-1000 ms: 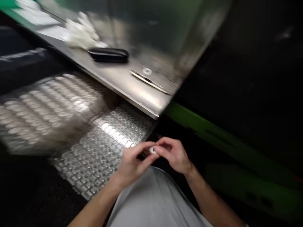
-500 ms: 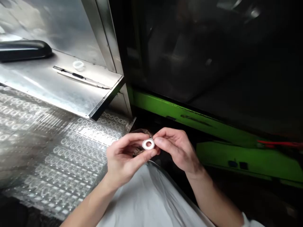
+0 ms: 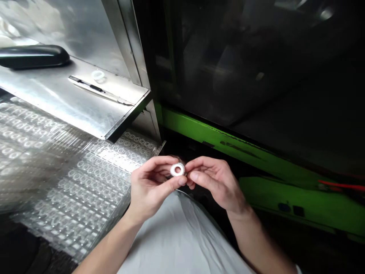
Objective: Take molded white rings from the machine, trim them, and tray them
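A small white ring [image 3: 177, 169] with a round hole is pinched between the thumb and fingers of my left hand [image 3: 152, 186]. On the ring's right side, the fingertips of my right hand [image 3: 218, 182] are drawn together at its edge. Whether they grip the ring or something small beside it is hidden. Both hands are above the grey cloth [image 3: 173, 236] over my lap. Clear trays [image 3: 94, 186] with rows of clear rings lie to the left.
On the metal shelf [image 3: 57, 91] at upper left are a thin knife-like tool [image 3: 99, 90], a clear ring [image 3: 98, 76] and a black rounded object [image 3: 34, 56]. A green machine frame [image 3: 199, 127] and a dark panel [image 3: 256, 68] stand ahead and right. A red item [image 3: 342, 185] is at far right.
The view has shifted slightly. The white ring is a little more upright and face-on, still in my left fingers. My right thumb has moved slightly away from the ring.
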### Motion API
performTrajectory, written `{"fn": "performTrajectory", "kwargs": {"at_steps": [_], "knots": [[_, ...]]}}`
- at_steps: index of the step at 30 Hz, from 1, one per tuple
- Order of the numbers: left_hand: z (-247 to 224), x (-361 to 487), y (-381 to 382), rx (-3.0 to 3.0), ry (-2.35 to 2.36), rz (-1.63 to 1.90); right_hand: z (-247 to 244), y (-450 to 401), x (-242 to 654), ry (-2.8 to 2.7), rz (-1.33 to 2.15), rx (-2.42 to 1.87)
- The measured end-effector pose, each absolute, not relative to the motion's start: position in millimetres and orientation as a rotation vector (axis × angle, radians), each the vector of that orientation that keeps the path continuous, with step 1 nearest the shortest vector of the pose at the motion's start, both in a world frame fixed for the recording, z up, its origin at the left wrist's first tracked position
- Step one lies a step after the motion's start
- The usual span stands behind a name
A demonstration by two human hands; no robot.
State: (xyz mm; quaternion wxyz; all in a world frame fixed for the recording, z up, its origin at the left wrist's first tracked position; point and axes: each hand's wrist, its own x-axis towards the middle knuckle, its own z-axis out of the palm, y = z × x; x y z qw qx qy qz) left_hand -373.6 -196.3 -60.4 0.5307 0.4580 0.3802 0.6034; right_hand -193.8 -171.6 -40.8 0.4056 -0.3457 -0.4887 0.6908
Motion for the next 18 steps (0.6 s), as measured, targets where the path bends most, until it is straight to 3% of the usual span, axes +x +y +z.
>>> {"fn": "performTrajectory", "kwargs": {"at_steps": [18], "knots": [[-66.5,-375.8,-214.8,1.120,0.980,1.483,-45.1,-186.2,-200.3,-1.342,1.653,-0.901]]}}
